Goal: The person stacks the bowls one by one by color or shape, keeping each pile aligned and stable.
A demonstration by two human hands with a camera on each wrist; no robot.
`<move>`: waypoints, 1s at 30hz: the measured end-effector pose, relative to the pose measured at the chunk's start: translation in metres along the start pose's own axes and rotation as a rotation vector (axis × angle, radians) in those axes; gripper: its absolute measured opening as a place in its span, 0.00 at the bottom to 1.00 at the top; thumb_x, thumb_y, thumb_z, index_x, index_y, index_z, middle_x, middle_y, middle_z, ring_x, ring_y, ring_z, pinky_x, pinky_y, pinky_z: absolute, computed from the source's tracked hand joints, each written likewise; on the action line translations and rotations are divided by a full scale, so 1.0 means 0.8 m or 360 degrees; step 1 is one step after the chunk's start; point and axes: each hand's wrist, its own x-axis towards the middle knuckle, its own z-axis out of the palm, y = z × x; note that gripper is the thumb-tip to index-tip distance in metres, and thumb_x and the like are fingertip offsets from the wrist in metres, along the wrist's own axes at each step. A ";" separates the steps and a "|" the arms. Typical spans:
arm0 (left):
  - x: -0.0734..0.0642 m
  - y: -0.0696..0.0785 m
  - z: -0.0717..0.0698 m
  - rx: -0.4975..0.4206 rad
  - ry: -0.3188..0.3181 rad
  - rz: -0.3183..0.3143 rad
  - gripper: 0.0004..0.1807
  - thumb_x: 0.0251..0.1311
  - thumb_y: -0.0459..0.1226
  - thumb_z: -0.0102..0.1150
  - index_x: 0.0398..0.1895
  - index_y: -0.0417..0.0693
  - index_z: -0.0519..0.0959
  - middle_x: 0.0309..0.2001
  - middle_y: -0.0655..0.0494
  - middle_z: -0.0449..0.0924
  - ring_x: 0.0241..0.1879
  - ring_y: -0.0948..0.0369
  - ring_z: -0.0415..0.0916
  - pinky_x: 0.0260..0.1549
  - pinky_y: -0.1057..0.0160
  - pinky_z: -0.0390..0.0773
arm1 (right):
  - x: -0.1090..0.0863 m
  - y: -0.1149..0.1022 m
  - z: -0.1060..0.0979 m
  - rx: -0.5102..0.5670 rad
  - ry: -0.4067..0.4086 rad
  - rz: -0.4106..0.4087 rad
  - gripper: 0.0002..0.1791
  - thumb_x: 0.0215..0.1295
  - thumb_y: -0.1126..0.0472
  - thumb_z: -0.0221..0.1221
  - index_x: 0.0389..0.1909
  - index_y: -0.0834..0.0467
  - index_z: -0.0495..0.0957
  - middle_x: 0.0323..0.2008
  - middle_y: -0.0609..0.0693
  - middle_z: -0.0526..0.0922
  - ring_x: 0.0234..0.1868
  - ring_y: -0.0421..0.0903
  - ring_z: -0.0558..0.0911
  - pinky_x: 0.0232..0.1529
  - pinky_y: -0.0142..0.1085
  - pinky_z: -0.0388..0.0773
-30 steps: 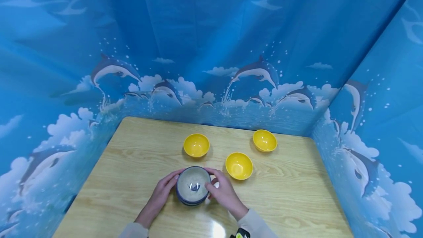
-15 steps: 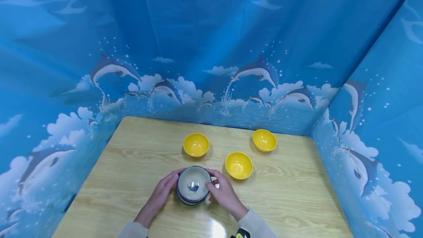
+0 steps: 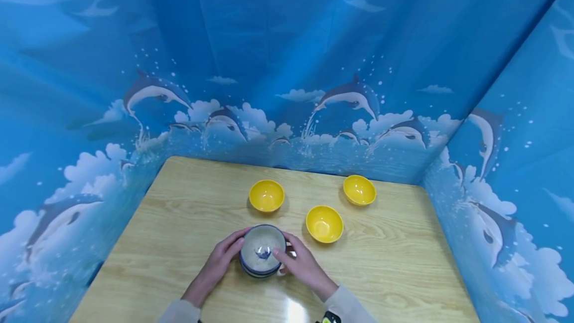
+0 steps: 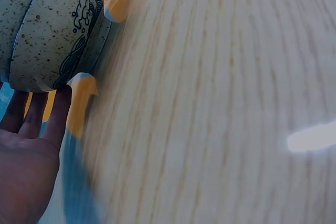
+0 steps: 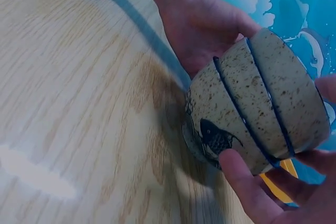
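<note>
A stack of speckled grey bowls (image 3: 261, 243) with dark blue rims stands upright near the table's front. Several rims show one above another in the right wrist view, along with a dark fish drawing on the lowest bowl (image 5: 212, 129). My left hand (image 3: 219, 261) holds the stack from the left, its thumb by the top rim and its fingers against the far side. From the right, my right hand (image 3: 302, 264) grips the top bowl, thumb over the rim and fingers outside. A wave pattern marks the bowl's side (image 4: 47, 35) in the left wrist view.
Three yellow bowls stand apart beyond the stack: one behind it (image 3: 266, 196), one to its right (image 3: 325, 225) and one at the back right (image 3: 359, 191). The wooden table (image 3: 179, 203) ends against a blue dolphin-print curtain (image 3: 269, 88).
My right thumb has slid farther inward over the top bowl's rim, and the right fingers have shifted slightly. The left hand, the stack and the yellow bowls stay nearly in place.
</note>
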 end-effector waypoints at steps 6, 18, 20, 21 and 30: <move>0.000 -0.003 -0.003 -0.0021 -0.0020 -0.0021 0.28 0.83 0.48 0.53 0.78 0.46 0.75 0.78 0.47 0.75 0.80 0.45 0.67 0.69 0.70 0.74 | 0.001 0.004 -0.002 -0.0010 -0.0055 -0.0006 0.41 0.78 0.48 0.65 0.83 0.59 0.62 0.72 0.66 0.75 0.58 0.54 0.84 0.50 0.44 0.92; 0.000 -0.005 -0.001 -0.0008 -0.0024 -0.0009 0.27 0.83 0.48 0.52 0.78 0.48 0.75 0.79 0.51 0.74 0.81 0.48 0.66 0.71 0.68 0.73 | 0.005 0.028 -0.013 -0.0242 -0.0261 -0.0175 0.55 0.69 0.45 0.74 0.89 0.46 0.52 0.81 0.55 0.67 0.76 0.58 0.72 0.72 0.56 0.78; 0.000 -0.006 0.000 0.0019 -0.0013 -0.0003 0.27 0.84 0.48 0.51 0.78 0.50 0.75 0.79 0.52 0.74 0.81 0.47 0.67 0.74 0.61 0.73 | 0.007 0.034 -0.013 -0.0259 -0.0312 -0.0221 0.60 0.65 0.47 0.77 0.89 0.44 0.49 0.83 0.53 0.65 0.75 0.57 0.73 0.71 0.50 0.79; 0.000 -0.007 0.000 0.0033 -0.0007 -0.0002 0.26 0.84 0.49 0.51 0.78 0.52 0.75 0.78 0.53 0.75 0.80 0.48 0.67 0.75 0.57 0.73 | 0.007 0.036 -0.013 -0.0257 -0.0322 -0.0233 0.61 0.64 0.47 0.78 0.89 0.45 0.49 0.83 0.53 0.65 0.75 0.56 0.73 0.69 0.47 0.81; -0.001 -0.011 0.002 0.0164 -0.0025 0.0123 0.25 0.86 0.49 0.46 0.79 0.59 0.74 0.80 0.58 0.72 0.84 0.47 0.61 0.85 0.34 0.50 | 0.009 0.040 -0.008 -0.0226 -0.0277 -0.0280 0.59 0.61 0.52 0.80 0.87 0.43 0.54 0.81 0.50 0.70 0.73 0.54 0.77 0.65 0.35 0.83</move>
